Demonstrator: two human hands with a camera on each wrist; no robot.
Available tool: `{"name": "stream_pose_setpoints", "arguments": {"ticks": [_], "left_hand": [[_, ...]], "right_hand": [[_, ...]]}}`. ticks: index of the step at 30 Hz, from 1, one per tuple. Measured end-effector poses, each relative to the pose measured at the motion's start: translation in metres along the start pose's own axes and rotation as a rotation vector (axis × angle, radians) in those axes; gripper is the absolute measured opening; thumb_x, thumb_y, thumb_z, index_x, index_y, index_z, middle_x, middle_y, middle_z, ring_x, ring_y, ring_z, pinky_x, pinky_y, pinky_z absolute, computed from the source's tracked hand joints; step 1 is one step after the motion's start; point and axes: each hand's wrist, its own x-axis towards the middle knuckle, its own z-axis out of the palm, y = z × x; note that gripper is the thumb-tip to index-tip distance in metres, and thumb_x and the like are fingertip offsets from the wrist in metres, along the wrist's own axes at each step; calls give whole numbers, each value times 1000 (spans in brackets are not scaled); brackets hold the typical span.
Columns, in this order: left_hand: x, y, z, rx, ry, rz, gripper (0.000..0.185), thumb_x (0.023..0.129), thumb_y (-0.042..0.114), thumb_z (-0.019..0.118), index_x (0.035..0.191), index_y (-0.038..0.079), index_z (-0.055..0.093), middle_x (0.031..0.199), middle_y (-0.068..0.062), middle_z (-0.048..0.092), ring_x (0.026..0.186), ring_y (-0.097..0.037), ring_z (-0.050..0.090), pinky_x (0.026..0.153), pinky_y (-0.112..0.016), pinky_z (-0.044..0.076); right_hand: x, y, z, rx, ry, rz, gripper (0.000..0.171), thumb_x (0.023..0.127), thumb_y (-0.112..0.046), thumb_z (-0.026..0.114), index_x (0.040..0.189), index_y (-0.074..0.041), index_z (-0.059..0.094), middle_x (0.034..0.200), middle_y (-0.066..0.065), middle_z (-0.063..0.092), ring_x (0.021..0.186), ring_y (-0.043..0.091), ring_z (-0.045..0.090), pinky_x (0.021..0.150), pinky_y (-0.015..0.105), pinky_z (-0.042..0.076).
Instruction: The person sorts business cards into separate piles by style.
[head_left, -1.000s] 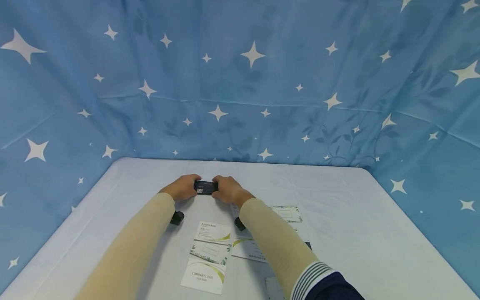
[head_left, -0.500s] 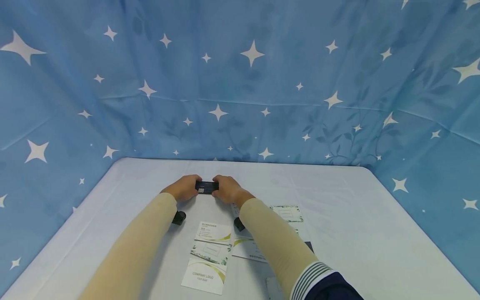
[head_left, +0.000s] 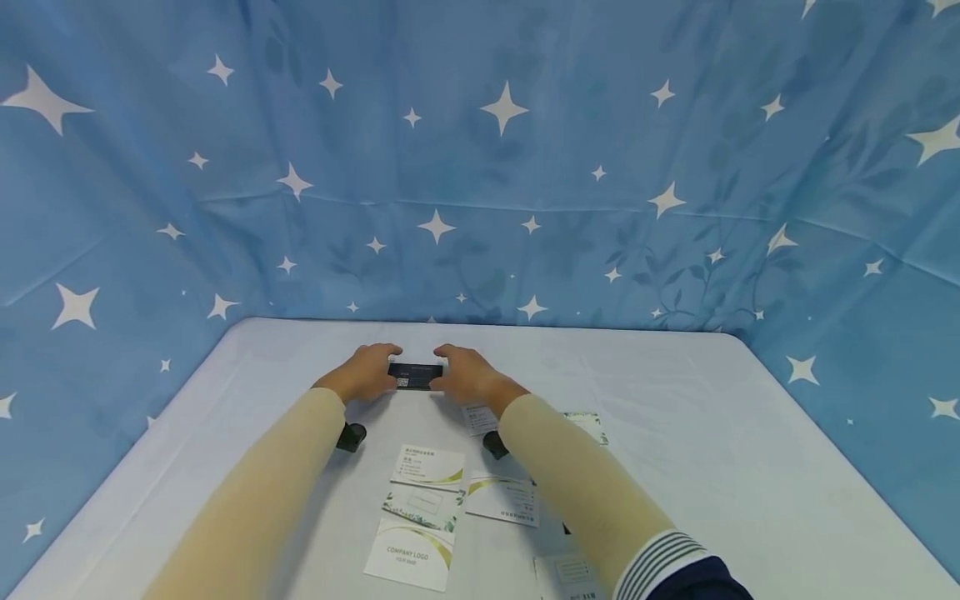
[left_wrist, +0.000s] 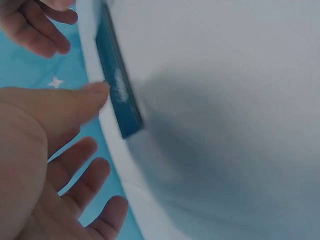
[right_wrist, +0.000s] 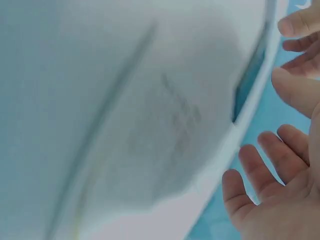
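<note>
A dark business card [head_left: 415, 376] lies flat on the white table [head_left: 675, 433], far middle, between my two hands. My left hand [head_left: 365, 375] rests at its left end with fingers relaxed. In the left wrist view this hand [left_wrist: 45, 150] is spread open, its thumb tip at the card's [left_wrist: 117, 95] edge. My right hand [head_left: 467, 375] lies at the card's right end, also open. The right wrist view shows its fingers [right_wrist: 260, 170] spread beside the card's edge [right_wrist: 248, 82]. Neither hand grips the card.
Several light business cards lie nearer to me: one white with a green swoosh [head_left: 427, 467], a leafy one [head_left: 420, 506], a "company logo" card [head_left: 408, 554], another [head_left: 502, 498] by my right forearm. Blue star-patterned cloth [head_left: 480, 167] walls the table's back and sides.
Both hands held the dark card by its ends just above the table; now it lies flat and their fingers have opened and moved slightly apart.
</note>
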Motion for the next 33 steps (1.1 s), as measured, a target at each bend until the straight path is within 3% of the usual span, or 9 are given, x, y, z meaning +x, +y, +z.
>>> {"name": "stream_pose_setpoints", "arguments": {"ticks": [4, 10, 17, 23, 28, 33], "left_hand": [[-7, 8, -4, -25, 33, 29, 66, 95, 23, 70, 152, 5, 41, 153, -18, 41, 140, -41, 33, 109, -57, 30], [-16, 32, 0, -39, 93, 154, 67, 93, 32, 73, 150, 11, 46, 152, -11, 44, 140, -39, 32, 109, -60, 25], [-35, 76, 21, -63, 83, 288, 64, 92, 34, 74, 149, 18, 50, 146, -6, 52, 137, -33, 38, 106, -59, 28], [-45, 108, 48, -147, 41, 381, 68, 89, 34, 78, 149, 20, 49, 146, -2, 52, 137, -29, 40, 107, -59, 24], [-52, 132, 69, -233, -22, 379, 65, 87, 36, 79, 146, 22, 55, 142, -3, 54, 135, -27, 41, 105, -56, 25], [-59, 152, 89, -249, -82, 358, 67, 81, 40, 84, 142, 26, 59, 141, -2, 54, 135, -25, 41, 107, -54, 26]], "right_hand": [[-19, 12, -25, 24, -5, -80, 60, 95, -26, 70, 149, -12, 48, 148, 5, 50, 132, 25, 49, 107, 44, 38], [-62, 48, -55, 9, -7, -123, 55, 92, -26, 74, 142, -13, 56, 140, 3, 57, 130, 25, 49, 105, 47, 40], [-128, 90, -67, 0, 20, -113, 58, 90, -29, 77, 142, -13, 57, 137, 11, 58, 126, 32, 51, 101, 55, 40], [-171, 122, -65, 52, 44, -109, 58, 88, -31, 79, 139, -12, 60, 134, 9, 60, 123, 32, 53, 100, 57, 40], [-197, 139, -58, 138, 42, -94, 58, 86, -30, 80, 138, -12, 61, 134, 5, 61, 121, 32, 53, 100, 57, 39], [-214, 149, -54, 157, 15, -83, 57, 83, -31, 82, 133, -12, 63, 128, 0, 63, 117, 30, 53, 99, 60, 38]]}}
